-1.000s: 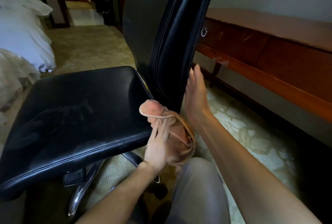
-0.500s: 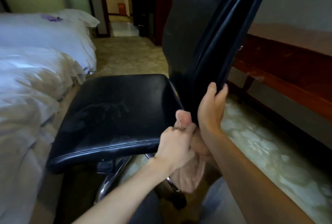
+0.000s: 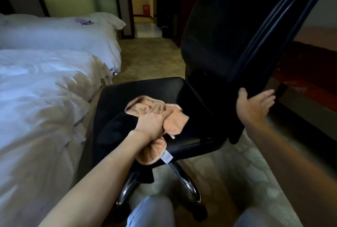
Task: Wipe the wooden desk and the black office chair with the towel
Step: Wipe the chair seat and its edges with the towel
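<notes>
Towel (image 3: 174, 123) gripped by left hand (image 3: 149, 124) on chair (image 3: 145, 88)

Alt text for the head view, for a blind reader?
The left hand grips a peach towel on a black chair seat while the right hand holds the backrest low down. A white bed is on the left, a wooden desk on the right.
</notes>
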`<state>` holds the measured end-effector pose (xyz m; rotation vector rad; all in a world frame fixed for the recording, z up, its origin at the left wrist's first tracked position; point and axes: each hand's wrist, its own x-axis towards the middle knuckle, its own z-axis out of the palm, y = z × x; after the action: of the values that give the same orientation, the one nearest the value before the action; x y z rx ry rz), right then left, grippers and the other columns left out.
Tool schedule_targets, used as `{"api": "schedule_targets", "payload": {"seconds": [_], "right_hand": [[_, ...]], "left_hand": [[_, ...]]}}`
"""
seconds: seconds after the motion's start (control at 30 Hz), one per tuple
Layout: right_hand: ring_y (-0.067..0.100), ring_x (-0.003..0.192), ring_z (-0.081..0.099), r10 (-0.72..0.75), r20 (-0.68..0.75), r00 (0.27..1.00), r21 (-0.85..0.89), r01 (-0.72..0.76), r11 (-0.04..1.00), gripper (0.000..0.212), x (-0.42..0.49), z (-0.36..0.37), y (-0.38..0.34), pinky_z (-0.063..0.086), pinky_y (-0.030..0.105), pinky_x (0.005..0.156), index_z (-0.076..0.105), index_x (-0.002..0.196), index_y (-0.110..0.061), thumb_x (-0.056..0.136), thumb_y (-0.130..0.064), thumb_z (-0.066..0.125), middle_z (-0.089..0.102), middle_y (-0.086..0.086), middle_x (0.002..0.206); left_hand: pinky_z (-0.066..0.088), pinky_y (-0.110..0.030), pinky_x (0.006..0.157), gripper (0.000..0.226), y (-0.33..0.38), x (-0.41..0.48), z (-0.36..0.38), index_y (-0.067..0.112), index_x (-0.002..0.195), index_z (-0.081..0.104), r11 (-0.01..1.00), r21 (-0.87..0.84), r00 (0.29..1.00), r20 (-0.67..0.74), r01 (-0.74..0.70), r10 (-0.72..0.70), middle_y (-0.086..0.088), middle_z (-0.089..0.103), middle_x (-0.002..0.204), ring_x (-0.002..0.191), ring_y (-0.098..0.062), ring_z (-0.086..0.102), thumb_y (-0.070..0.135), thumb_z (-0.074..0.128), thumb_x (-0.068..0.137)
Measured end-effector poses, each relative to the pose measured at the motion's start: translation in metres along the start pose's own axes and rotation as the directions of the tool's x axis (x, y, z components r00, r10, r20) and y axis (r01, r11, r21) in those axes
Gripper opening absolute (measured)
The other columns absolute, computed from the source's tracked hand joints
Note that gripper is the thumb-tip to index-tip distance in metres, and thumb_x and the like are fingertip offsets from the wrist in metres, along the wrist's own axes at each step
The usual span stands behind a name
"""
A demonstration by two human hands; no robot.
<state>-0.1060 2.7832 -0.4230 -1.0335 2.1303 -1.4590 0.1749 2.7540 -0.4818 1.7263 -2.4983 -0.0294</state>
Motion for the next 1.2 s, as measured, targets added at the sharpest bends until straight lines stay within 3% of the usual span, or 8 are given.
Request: {"api": "schedule_targets", "payload": {"seconds": [0.23, 0.37, 0.5, 0.6, 0.77, 0.9, 1.07, 1.2], "right_hand": [[0.033, 0.158, 0.010, -0.469, -0.096, 0.878, 0.206, 0.479, 0.854, 0.073, -0.112, 0.084, 0.005, 0.011, 0.024, 0.126, 0.030, 0.155, 0.002, 0.086, -0.005, 0.055, -0.001, 0.025, 0.169], [0.017, 0.160, -0.002, -0.672, 0.586, 0.452, 0.299, 0.650, 0.698, 0.067, -0.186, 0.151, -0.002, 0.010, 0.037, 0.129, 0.036, 0.156, -0.012, 0.098, -0.035, 0.060, 0.005, 0.009, 0.173], [0.005, 0.157, -0.002, -0.543, 0.839, 0.048, 0.408, 0.605, 0.684, 0.085, -0.218, 0.177, -0.020, -0.002, 0.026, 0.126, 0.009, 0.165, -0.023, 0.101, -0.048, 0.058, 0.000, -0.008, 0.173], [0.018, 0.153, 0.028, -0.503, 0.860, 0.086, 0.351, 0.615, 0.706, 0.099, -0.213, 0.192, -0.020, 0.022, 0.039, 0.125, 0.008, 0.162, -0.035, 0.088, -0.050, 0.071, 0.028, 0.000, 0.167], [0.003, 0.084, 0.067, -0.497, 0.577, 0.648, 0.491, 0.210, 0.845, 0.036, -0.192, 0.211, -0.013, 0.058, 0.030, 0.078, 0.063, 0.104, -0.030, 0.075, -0.013, 0.078, 0.072, -0.009, 0.088], [0.012, 0.097, 0.068, -0.411, 0.141, 0.901, 0.657, 0.226, 0.719, 0.020, -0.128, 0.197, -0.032, 0.056, 0.038, 0.091, 0.064, 0.094, -0.025, 0.075, -0.023, 0.069, 0.069, 0.002, 0.101], [0.037, 0.150, 0.021, -0.487, 0.483, 0.728, -0.192, 0.631, 0.752, 0.076, -0.079, 0.201, -0.037, 0.021, 0.066, 0.119, 0.040, 0.148, -0.032, 0.076, -0.033, 0.062, 0.028, 0.008, 0.159], [0.034, 0.153, 0.010, -0.190, 0.814, 0.549, -0.325, 0.701, 0.635, 0.076, -0.093, 0.244, -0.018, 0.009, 0.064, 0.121, 0.032, 0.145, -0.039, 0.078, -0.066, 0.056, 0.020, -0.001, 0.164]], "left_hand": [[0.055, -0.041, 0.086, 0.058, -0.070, -0.088, -0.024, 0.040, 0.149, 0.047, 0.960, 0.257, 0.993, 0.020, 0.111, -0.120, -0.001, 0.061, 0.139, 0.110, -0.032, 0.069, 0.049, 0.029, 0.095], [0.055, -0.038, 0.093, 0.053, -0.100, -0.148, -0.043, 0.047, 0.139, 0.055, 0.954, 0.164, 0.956, 0.109, 0.252, -0.272, 0.007, 0.067, 0.132, 0.115, -0.025, 0.068, 0.037, 0.047, 0.088], [0.060, -0.035, 0.090, 0.042, -0.128, -0.171, -0.052, 0.026, 0.115, 0.075, 0.644, -0.729, 0.935, -0.015, 0.233, -0.355, 0.004, 0.079, 0.106, 0.102, -0.013, 0.074, 0.033, 0.077, 0.074], [0.059, -0.020, 0.081, 0.039, -0.131, -0.165, -0.043, 0.012, 0.115, 0.069, 0.222, -0.972, 0.825, -0.066, 0.074, -0.562, -0.013, 0.075, 0.115, 0.099, -0.017, 0.072, 0.001, 0.079, 0.079], [0.058, -0.024, 0.081, 0.068, -0.096, -0.138, -0.042, 0.020, 0.133, 0.062, 0.015, -0.998, 0.924, -0.054, -0.053, -0.378, -0.002, 0.073, 0.124, 0.111, -0.016, 0.069, 0.010, 0.077, 0.067], [0.054, -0.022, 0.090, 0.057, -0.097, -0.114, -0.039, 0.031, 0.129, 0.066, 0.036, -0.998, 0.905, -0.054, -0.043, -0.422, 0.001, 0.069, 0.134, 0.124, -0.010, 0.063, 0.021, 0.075, 0.074], [0.045, -0.029, 0.087, 0.035, -0.125, -0.098, 0.018, 0.013, 0.111, 0.070, -0.008, -0.933, 0.450, 0.182, 0.360, -0.874, -0.003, 0.072, 0.113, 0.101, -0.015, 0.059, 0.044, 0.059, 0.098], [0.046, -0.042, 0.112, 0.087, -0.107, -0.114, 0.057, 0.019, 0.136, 0.065, -0.400, -0.822, 0.438, 0.559, 0.405, -0.704, -0.001, 0.071, 0.128, 0.115, -0.020, 0.069, 0.085, 0.049, 0.081]]}}
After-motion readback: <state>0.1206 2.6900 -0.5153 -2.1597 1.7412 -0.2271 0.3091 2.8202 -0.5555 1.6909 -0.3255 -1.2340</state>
